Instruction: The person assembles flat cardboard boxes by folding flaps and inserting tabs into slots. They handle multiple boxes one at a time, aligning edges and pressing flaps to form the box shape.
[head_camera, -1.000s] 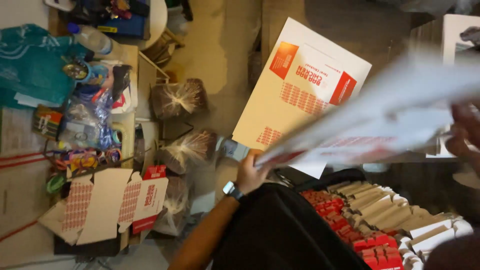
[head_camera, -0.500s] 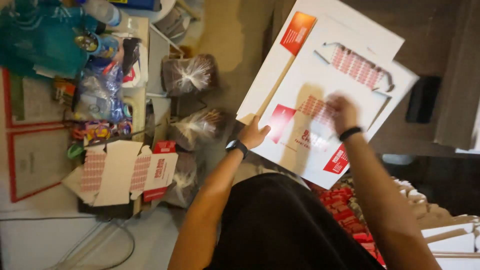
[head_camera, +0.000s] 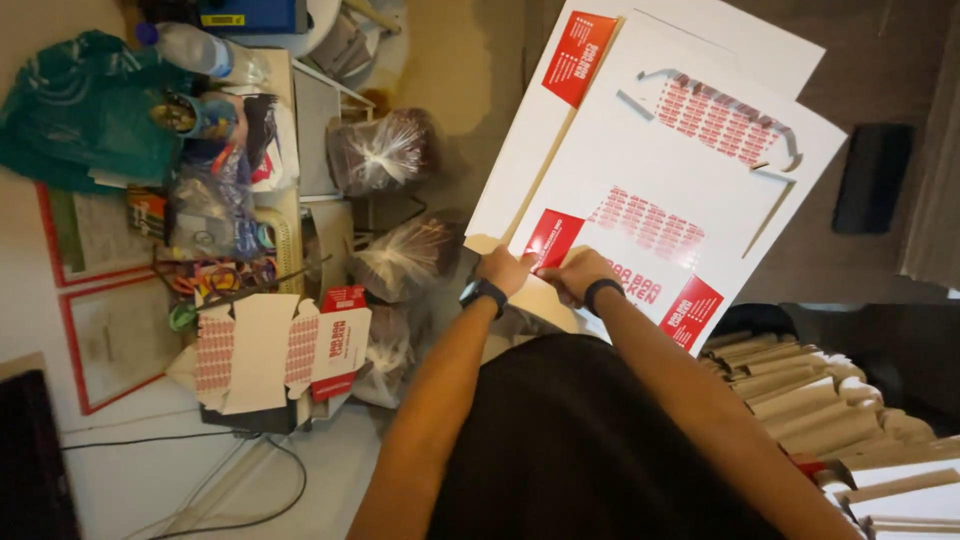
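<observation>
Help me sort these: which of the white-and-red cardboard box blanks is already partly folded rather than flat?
The small box blank on the floor at left, away from both hands, has raised flaps. The two large sheets gripped by the left hand and right hand are flat.

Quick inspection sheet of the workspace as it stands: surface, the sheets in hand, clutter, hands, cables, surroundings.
Surface: pale floor, partly covered.
Job's things: two white die-cut carton sheets with red panels; top sheet lies over a lower sheet. Stack of flat cartons at the person's right.
Clutter: unfolded carton blank, green bag, plastic bottle, tied clear bags.
Hands: left hand and right hand side by side, pinching the top sheet's near edge; band on each wrist.
Cables: dark cable across the floor.
Surroundings: framed sheets at far left, dark slab on brown surface.
</observation>
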